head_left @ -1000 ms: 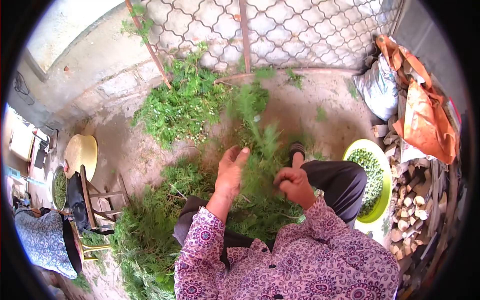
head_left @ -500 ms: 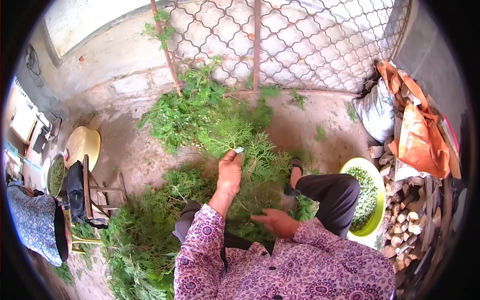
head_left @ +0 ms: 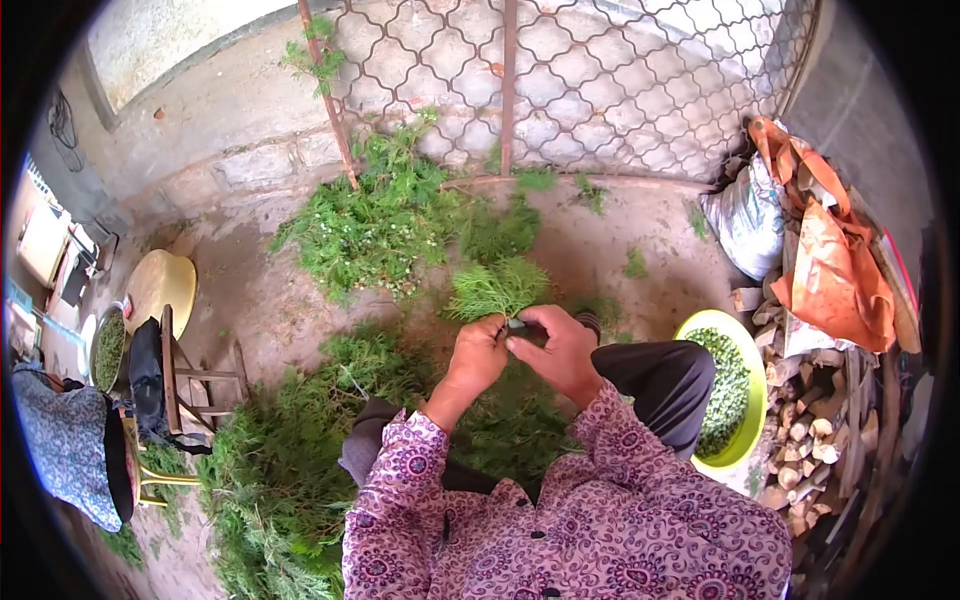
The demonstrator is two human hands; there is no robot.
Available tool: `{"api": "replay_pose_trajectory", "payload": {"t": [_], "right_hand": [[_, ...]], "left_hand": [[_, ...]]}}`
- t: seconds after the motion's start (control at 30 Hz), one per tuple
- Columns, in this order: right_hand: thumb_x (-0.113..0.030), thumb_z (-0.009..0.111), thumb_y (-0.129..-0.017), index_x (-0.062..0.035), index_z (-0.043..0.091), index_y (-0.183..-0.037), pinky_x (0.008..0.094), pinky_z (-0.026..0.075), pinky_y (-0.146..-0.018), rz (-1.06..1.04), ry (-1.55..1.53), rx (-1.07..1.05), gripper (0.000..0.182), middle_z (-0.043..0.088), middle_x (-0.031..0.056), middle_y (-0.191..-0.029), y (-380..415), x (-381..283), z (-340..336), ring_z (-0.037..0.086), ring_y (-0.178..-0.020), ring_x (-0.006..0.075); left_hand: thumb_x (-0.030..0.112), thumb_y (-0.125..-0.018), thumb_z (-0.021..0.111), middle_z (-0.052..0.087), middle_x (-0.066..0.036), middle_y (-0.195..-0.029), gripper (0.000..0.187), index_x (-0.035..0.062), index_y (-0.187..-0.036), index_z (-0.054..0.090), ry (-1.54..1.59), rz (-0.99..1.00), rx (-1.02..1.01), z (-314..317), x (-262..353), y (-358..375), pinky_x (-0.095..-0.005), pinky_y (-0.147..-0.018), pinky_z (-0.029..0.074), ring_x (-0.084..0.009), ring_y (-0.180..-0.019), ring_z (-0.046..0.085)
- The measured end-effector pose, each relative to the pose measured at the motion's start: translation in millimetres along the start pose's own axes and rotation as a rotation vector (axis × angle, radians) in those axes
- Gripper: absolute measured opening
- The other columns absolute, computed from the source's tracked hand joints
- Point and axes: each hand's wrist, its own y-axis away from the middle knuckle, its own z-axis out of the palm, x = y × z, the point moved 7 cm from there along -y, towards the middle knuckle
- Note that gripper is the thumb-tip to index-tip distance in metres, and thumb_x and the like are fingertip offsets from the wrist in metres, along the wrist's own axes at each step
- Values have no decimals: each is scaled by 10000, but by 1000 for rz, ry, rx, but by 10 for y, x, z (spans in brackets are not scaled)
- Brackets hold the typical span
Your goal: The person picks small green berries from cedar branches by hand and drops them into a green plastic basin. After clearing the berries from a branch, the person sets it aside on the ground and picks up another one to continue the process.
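Note:
Both hands meet in front of my chest. My left hand [head_left: 478, 358] is closed around the base of a feathery green evergreen sprig [head_left: 500, 286], which fans out above the fingers. Against it, my right hand [head_left: 560, 350] has its thumb and fingers pinched at the sprig's lower end. A small dark grey-green thing shows between the fingertips; I cannot make out what it is. Cut evergreen branches [head_left: 270, 490] lie on the ground at my left and between my legs. By my right knee stands a yellow-green basin [head_left: 752, 425] holding many small pale green pieces, apparently cones.
Ahead, a leafy green heap [head_left: 370, 225] lies below a metal lattice [head_left: 600, 90]. On the right are stacked firewood [head_left: 815, 450], a white sack [head_left: 748, 228] and an orange sheet [head_left: 835, 280]. At left are a wooden chair [head_left: 205, 380], a round tan tub [head_left: 165, 285] and a person's patterned clothing [head_left: 65, 445].
My right hand has risen from near my lap to meet the left at the sprig. The left hand has shifted slightly down and right, and the sprig looks more bunched together.

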Motion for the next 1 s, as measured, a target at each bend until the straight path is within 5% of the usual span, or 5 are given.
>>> {"api": "replay_pose_trajectory", "payload": {"t": [0.3, 0.5, 0.77, 0.87, 1.0], "right_hand": [[-154, 622, -737, 7, 574, -714, 224, 394, -491, 333, 2, -137, 170, 522, 16, -604, 96, 269, 6, 507, -585, 68], [-114, 544, -787, 12, 552, -809, 258, 452, -471, 834, -1175, -266, 128, 570, 56, -670, 499, 638, -24, 537, -517, 133], [-45, 545, -798, -29, 571, -856, 212, 421, -504, 502, -8, 449, 66, 532, 9, -609, 745, 1193, -2012, 511, -556, 82], [-114, 611, -707, -8, 590, -921, 361, 452, -741, 455, 1080, 332, 241, 604, 163, -854, 1040, 1209, -2579, 577, -796, 285], [-156, 622, -675, 13, 590, -934, 387, 420, -825, 527, 999, 312, 311, 583, 203, -934, 1439, 1353, -2680, 540, -906, 335]], "left_hand": [[58, -731, 538, 561, -187, -704, 61, 28, -777, 567, -248, 189, -237, 89, 171, 58, -408, -587, 441, -352, -669, 553], [114, -775, 532, 541, -207, -681, 127, 12, -703, 552, -440, 148, -163, 10, 10, 16, -418, -573, 435, -367, -655, 544], [94, -786, 529, 433, -167, -561, 161, -19, -687, 472, -112, 38, -248, 4, 9, -3, -339, -501, 370, -239, -487, 435], [84, -781, 529, 431, -173, -564, 144, -19, -694, 481, -84, 34, -237, 12, 110, 5, -348, -499, 365, -253, -489, 438], [84, -767, 539, 469, -187, -589, 128, -21, -708, 496, -196, 70, -246, 57, 84, 3, -353, -515, 382, -293, -516, 459]]}}
